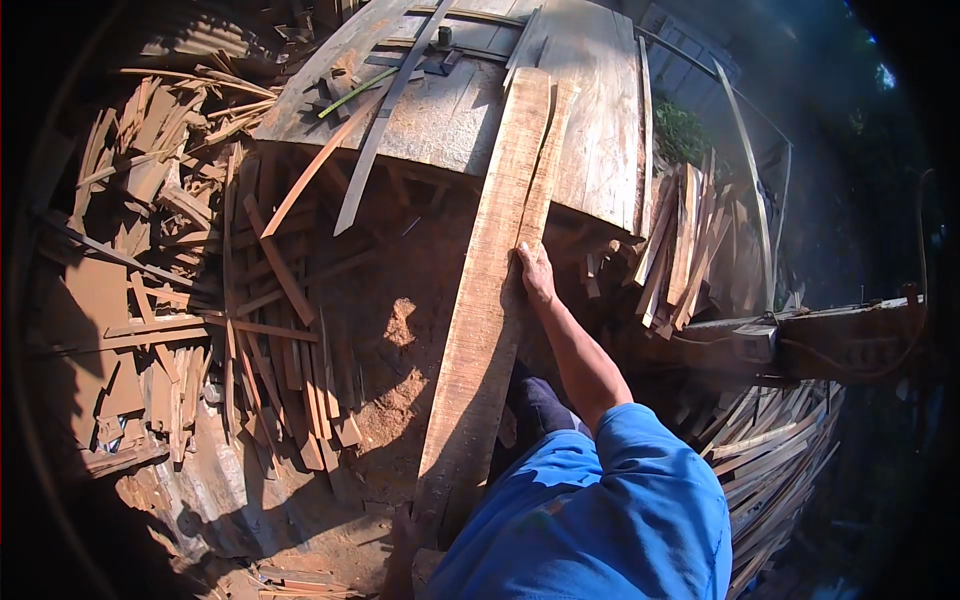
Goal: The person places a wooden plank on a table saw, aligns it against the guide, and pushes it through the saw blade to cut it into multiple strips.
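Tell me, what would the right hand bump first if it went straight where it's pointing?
Most likely the long plank that the right hand holds. Beyond it, probably the wooden table, though depth is unclear.

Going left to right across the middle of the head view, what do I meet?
Brown sheet → loose scrap strips → sawdust patch → long held plank → right hand on its edge → upright bundle of offcuts.

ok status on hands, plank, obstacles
Right hand gripping split plank by right edge; left hand at near end, shadowed. Far end over wooden tabletop. Wood strips left of plank.
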### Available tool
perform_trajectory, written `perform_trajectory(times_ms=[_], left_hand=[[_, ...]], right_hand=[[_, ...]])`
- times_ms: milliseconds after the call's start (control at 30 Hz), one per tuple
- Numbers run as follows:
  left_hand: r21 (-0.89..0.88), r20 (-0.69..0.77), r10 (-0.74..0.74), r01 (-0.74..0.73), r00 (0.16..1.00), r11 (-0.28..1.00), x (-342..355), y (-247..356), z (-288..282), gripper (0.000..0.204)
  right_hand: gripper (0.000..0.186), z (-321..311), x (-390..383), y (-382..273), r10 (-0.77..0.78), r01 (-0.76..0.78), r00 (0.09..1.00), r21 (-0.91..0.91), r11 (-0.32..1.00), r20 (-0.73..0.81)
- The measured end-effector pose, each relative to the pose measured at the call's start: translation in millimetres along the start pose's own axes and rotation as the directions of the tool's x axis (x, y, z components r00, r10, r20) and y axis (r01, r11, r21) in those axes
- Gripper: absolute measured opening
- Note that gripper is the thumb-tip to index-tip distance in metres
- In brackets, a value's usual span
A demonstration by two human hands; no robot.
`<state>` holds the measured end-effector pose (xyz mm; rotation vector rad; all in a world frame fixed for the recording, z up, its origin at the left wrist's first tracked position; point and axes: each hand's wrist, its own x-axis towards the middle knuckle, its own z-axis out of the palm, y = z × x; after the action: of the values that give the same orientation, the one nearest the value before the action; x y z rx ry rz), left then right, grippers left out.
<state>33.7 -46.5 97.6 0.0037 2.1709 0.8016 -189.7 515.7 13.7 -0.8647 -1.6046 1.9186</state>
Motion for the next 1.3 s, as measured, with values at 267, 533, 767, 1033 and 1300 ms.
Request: perform_trajectory(times_ms=[267, 533, 767, 1033, 1300], left_hand=[[0.071, -0.058, 0.04, -0.036, 0.998, 0.997, 43.7, 3.0, -23.2, 0.062], [0.017, -0.096, 0.128, -0.127, 0.987, 0.992, 78.9, 11.1, -45.8, 0.062], [0.189, -0.129, 0.099, -0.074, 0.987, 0.979, 83.7, 29.0, -42.0, 0.063], [0.19, -0.079, 0.059, -0.043, 0.995, 0.981, 89.8, 45.0, -49.7, 0.061], [0.075, -0.046, 0.048, -0.044, 0.998, 0.996, 92.0, 63.4, -48.9, 0.056]], right_hand=[[0.078, 18.2, 22.9, -19.3, 0.097, -0.118, 0.988, -0.188, 0.975, -0.117], [0.082, 35.7, 45.0, -21.4, 0.035, -0.083, 0.983, -0.258, 0.962, -0.183], [0.079, 32.4, 55.6, -28.1, 0.087, -0.1, 0.982, -0.073, 0.992, -0.169], [0.077, 34.9, 64.9, -24.9, 0.046, -0.084, 0.981, -0.204, 0.975, -0.188], [0.073, 32.3, 74.4, -24.1, -0.013, -0.045, 0.982, -0.301, 0.953, -0.189]])
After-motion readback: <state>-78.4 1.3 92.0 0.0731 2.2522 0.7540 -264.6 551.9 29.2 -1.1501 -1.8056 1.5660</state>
